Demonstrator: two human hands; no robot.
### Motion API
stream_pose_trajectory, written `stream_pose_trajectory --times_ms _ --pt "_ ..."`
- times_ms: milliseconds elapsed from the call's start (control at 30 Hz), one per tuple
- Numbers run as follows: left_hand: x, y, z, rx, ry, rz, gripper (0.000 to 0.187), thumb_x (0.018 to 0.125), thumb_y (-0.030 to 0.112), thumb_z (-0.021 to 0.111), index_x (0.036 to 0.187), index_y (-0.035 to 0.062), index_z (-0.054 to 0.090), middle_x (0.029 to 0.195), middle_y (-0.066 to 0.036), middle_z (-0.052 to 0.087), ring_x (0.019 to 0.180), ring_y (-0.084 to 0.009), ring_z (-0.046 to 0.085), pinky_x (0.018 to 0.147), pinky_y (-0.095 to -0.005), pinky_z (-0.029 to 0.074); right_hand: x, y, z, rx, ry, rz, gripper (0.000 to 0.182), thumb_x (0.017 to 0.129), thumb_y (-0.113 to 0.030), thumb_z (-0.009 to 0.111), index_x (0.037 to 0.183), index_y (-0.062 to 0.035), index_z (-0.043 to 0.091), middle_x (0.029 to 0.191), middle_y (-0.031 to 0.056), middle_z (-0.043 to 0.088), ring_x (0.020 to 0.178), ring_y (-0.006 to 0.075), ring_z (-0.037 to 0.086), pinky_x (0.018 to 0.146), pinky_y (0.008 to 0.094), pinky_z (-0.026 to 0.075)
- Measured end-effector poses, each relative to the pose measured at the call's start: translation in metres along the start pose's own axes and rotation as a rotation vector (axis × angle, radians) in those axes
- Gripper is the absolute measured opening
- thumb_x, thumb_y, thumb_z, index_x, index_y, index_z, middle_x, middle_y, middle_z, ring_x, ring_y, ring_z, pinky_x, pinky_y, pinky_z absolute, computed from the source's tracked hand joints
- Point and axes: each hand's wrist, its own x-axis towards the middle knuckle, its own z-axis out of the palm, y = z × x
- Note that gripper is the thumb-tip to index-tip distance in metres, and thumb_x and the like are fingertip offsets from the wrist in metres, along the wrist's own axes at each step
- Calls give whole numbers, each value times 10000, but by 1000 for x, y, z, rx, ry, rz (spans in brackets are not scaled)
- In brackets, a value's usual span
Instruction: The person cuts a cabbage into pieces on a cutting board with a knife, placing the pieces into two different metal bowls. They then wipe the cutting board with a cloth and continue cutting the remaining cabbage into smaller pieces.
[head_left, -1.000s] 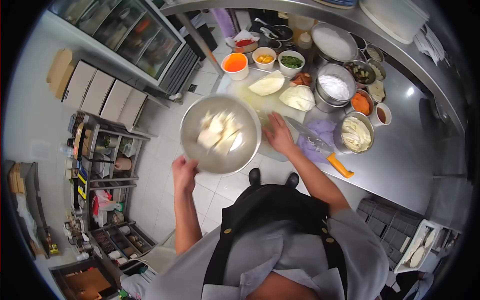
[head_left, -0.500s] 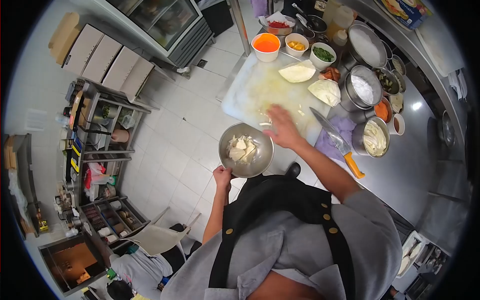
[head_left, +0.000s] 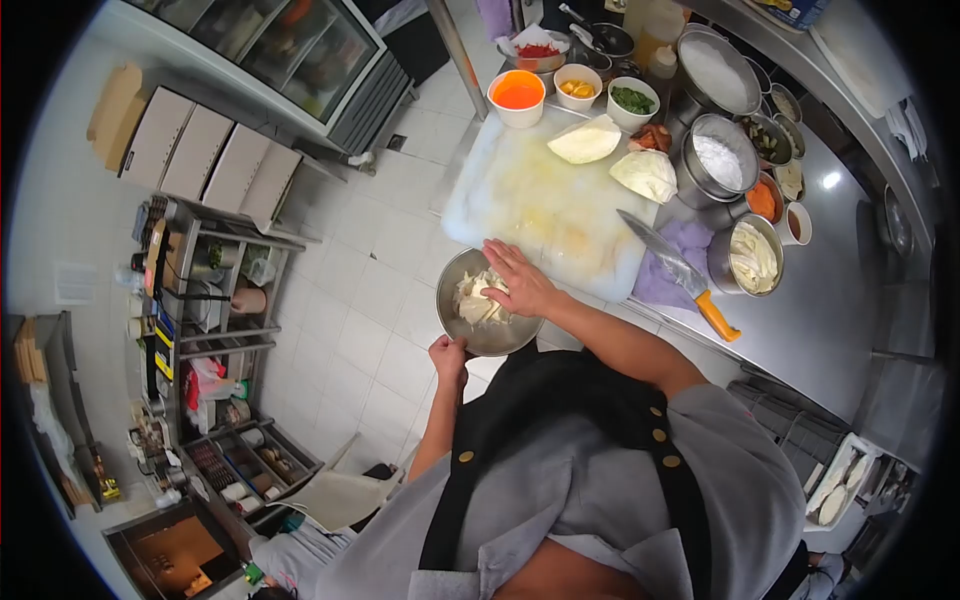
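Observation:
My left hand (head_left: 448, 357) grips the near rim of a metal bowl (head_left: 524, 334), held just off the front edge of the cutting board (head_left: 490, 200). Pale cut cabbage pieces (head_left: 470, 298) lie in the bowl. Over the bowl's right side is my right hand (head_left: 522, 284), fingers stretched out and flat, overlapping the cabbage pieces and partly hiding them. Two cabbage wedges, one farther back (head_left: 585, 140) and one to the right (head_left: 645, 175), rest on the board. A knife with an orange handle (head_left: 717, 316) lies on a purple cloth (head_left: 688, 240) at the board's right.
Behind the board stand a cup of orange liquid (head_left: 518, 95), a cup of yellow pieces (head_left: 577, 88) and a cup of chopped greens (head_left: 633, 102). Metal pots, one with white powder (head_left: 718, 160), line the right. A shelf rack (head_left: 225, 270) stands left; a seated person (head_left: 300, 560) is behind.
My right hand has moved from the board's front edge toward me and left, over the bowl. The small cabbage scraps there are gone from the board. My left hand keeps its hold.

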Motion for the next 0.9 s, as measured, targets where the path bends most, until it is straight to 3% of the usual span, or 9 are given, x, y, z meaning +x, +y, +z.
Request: stream_pose_trajectory --times_ms 67,167,267,367,467,567,700,833,900 --pt "0 8 -2 -32 -4 -5 77 765 -63 550 704 -24 525 727 -136 604 566 -267 647 577 -463 635 24 11 -11 27 61 -3 767 908 -398 635 1443 76 358 1526 258 325 1445 397 260 1189 487 214" --pt "1 8 -4 -84 -11 -2 59 767 -57 555 721 -36 525 748 -150 608 582 -281 654 583 -482 641 59 59 -73 -276 45 208 785 900 -408 645 1456 63 351 1527 240 339 1446 393 263 1190 478 214" --pt "1 5 -2 -84 3 -19 52 770 -52 562 728 -41 532 754 -159 617 594 -288 659 579 -478 640 50 43 -55 -402 -59 147 796 893 -406 656 1457 63 348 1526 231 349 1441 391 275 1195 468 203" --pt "-3 -1 -1 -86 7 -26 41 771 -49 568 738 -48 544 755 -166 624 599 -291 661 576 -475 639 23 -8 3 -102 -170 -34 809 894 -418 642 1461 69 335 1530 242 338 1442 406 265 1200 479 176" --pt "-4 1 -1 -58 -13 -32 25 775 -48 573 760 -58 556 763 -170 629 598 -292 661 574 -471 639 2 -23 -4 177 -7 140 799 913 -466 591 1425 108 372 1521 283 321 1443 435 237 1194 513 157" --pt "-7 -4 0 -57 -9 -33 24 777 -46 575 775 -63 559 771 -171 630 598 -294 662 569 -466 640 -27 11 -36 -297 244 433 788 919 -441 595 1441 98 352 1511 285 333 1443 454 225 1187 532 163" --pt "-18 0 9 -89 15 -55 22 772 -48 572 769 -58 552 766 -166 627 593 -293 661 566 -463 641 -14 -32 -4 -75 -59 215 813 920 -439 585 1479 73 288 1540 266 287 1447 448 219 1182 557 147" --pt "-11 1 4 -79 9 -34 23 770 -49 568 760 -51 548 753 -157 619 589 -289 660 570 -468 640 43 44 -53 -395 95 332 829 914 -506 558 1456 78 333 1562 257 248 1456 429 208 1197 528 121" --pt "-7 3 1 -60 -8 -21 28 770 -48 569 752 -48 548 748 -154 616 590 -287 661 568 -465 640 43 41 -56 -431 -1 293 828 914 -516 564 1466 56 333 1567 248 247 1468 421 182 1200 524 119"
